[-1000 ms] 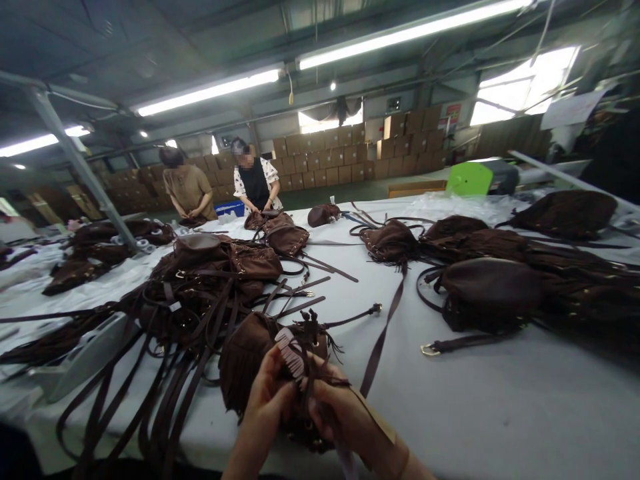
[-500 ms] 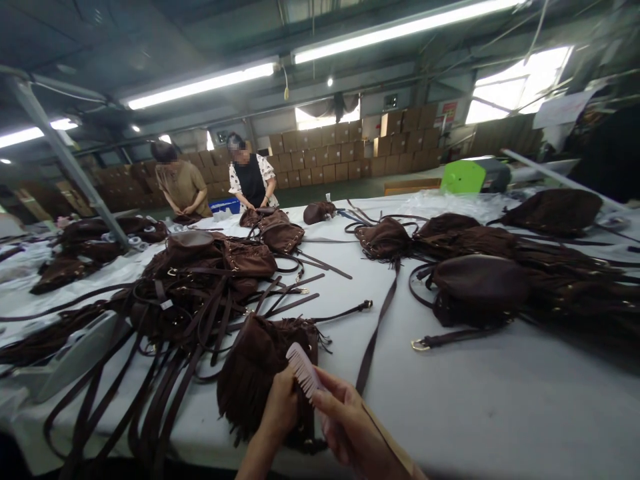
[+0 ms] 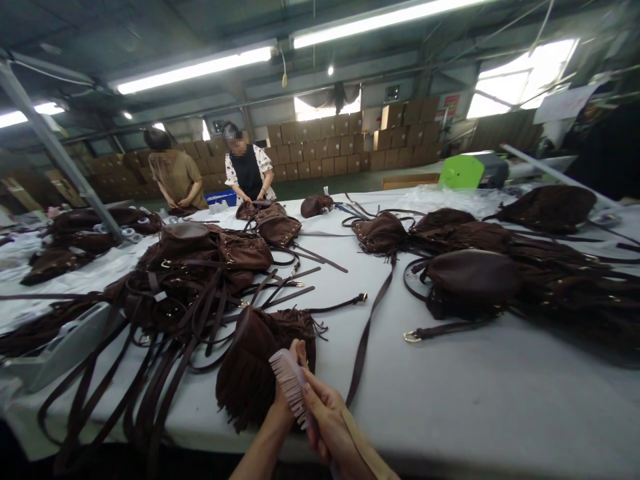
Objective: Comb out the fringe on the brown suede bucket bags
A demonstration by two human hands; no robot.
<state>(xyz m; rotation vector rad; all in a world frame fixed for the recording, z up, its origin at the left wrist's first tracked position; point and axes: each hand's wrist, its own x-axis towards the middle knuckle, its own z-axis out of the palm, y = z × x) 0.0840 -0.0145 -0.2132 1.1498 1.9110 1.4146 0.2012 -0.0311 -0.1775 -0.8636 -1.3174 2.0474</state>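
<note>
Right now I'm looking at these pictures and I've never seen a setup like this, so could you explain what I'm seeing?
There's no robot here, just a person working bare-handed; every picture comes from the camera on that person's head, looking forward and down. The right hand holds a pale comb. The left hand, partly hidden by the comb, is at a fringed brown bag; I can't tell what it grips. More brown bags and straps lie on the white-covered table; two other people stand beyond.

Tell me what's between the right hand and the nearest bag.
Head view shows the pale comb, held by the right hand, with the left hand behind it.
</note>
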